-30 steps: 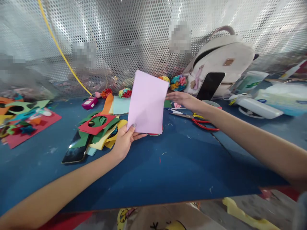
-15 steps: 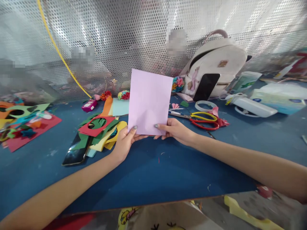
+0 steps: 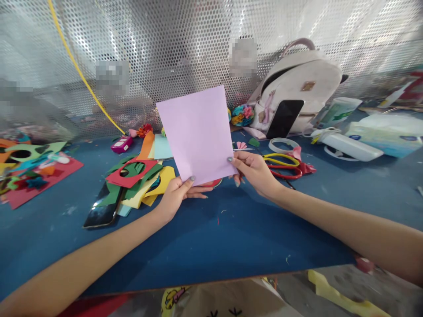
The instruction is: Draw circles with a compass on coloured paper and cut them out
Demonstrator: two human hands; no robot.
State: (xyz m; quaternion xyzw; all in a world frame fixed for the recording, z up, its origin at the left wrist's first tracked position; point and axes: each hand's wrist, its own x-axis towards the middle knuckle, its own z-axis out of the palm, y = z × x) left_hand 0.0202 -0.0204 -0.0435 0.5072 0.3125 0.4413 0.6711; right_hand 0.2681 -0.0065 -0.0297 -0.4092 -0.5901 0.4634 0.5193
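A sheet of light purple paper [image 3: 198, 132] is held up above the blue table, tilted with its right side higher. My left hand [image 3: 176, 196] pinches its lower left corner, thumb in front and fingers behind. At the lower right corner, my right hand [image 3: 254, 171] grips the paper between thumb and fingers. Behind the lower edge of the sheet a red round thing [image 3: 213, 183] partly shows; the rest is hidden. Red and yellow handled scissors [image 3: 282, 165] lie just beyond my right hand, their blades mostly covered.
Cut coloured paper [image 3: 139, 176] lies over a black phone [image 3: 102, 207] on the left. More scraps [image 3: 42, 171] sit at the far left. A white backpack [image 3: 304, 88] with a phone [image 3: 284, 119] leaning on it stands at the back right, near a white glue gun [image 3: 350, 147].
The purple sheet has turned anticlockwise, its top leaning left and its right side rising. My right hand has moved right and slightly up, while my left hand stays near the same spot.
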